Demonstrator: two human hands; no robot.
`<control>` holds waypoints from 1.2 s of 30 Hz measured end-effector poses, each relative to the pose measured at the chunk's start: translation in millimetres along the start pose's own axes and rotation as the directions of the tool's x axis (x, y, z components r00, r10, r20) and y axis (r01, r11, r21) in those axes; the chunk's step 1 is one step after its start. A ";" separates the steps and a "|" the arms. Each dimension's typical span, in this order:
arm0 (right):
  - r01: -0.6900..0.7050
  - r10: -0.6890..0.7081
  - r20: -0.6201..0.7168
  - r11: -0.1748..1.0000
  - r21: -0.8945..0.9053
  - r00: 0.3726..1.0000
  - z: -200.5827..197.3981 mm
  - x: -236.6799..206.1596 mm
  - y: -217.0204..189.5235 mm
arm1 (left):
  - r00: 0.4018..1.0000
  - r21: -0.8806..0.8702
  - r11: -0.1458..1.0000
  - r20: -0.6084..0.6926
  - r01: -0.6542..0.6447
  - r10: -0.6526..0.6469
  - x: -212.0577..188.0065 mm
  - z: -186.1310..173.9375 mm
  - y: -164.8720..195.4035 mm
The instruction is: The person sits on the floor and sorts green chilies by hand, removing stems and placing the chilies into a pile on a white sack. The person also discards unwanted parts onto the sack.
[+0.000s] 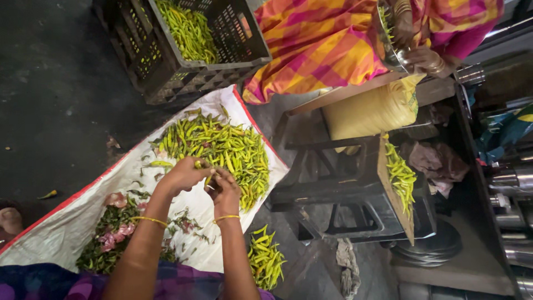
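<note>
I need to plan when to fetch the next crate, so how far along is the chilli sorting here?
Done: a small heap of green chillies lies off the white sheet, and pulled stems lie piled on it. In hand: the left hand and right hand work one chilli at the big pile. Left: most of that pile, plus the black crate holding more.

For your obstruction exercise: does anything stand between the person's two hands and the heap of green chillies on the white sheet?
Nothing visible does. The left hand and right hand already rest at the near edge of the chilli heap on the white sheet, fingers among the chillies.
</note>
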State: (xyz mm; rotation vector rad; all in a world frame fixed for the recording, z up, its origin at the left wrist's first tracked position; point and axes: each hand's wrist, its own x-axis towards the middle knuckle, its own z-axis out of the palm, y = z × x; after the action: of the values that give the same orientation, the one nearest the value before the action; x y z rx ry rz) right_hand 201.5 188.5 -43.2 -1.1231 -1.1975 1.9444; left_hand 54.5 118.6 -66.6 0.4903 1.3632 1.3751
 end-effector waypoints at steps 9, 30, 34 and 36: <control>0.133 -0.130 0.028 0.962 -0.240 0.991 -13.0 7.7 -0.7 | 0.996 -0.042 0.998 0.072 0.050 -0.047 -5.6 2.9 5.6; -0.179 0.107 0.345 0.966 0.184 0.933 -22.3 9.7 0.8 | 0.907 -0.219 0.967 0.366 -0.132 0.206 -17.4 -19.6 3.5; -0.001 0.285 0.501 0.870 -0.493 0.817 -34.4 3.8 -1.6 | 0.473 0.160 0.447 0.205 -0.880 0.857 -2.5 -24.4 -9.9; 0.054 0.217 0.544 0.897 -0.439 0.810 -49.9 8.3 -0.7 | 0.959 -0.484 0.852 0.084 -0.199 0.271 -0.9 -25.9 -10.3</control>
State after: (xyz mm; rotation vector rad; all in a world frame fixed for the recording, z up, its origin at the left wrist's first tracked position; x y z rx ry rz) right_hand 241.6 215.9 -57.5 -0.7902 -2.0296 2.2393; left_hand 36.6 104.0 -82.1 0.4278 0.8183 1.7708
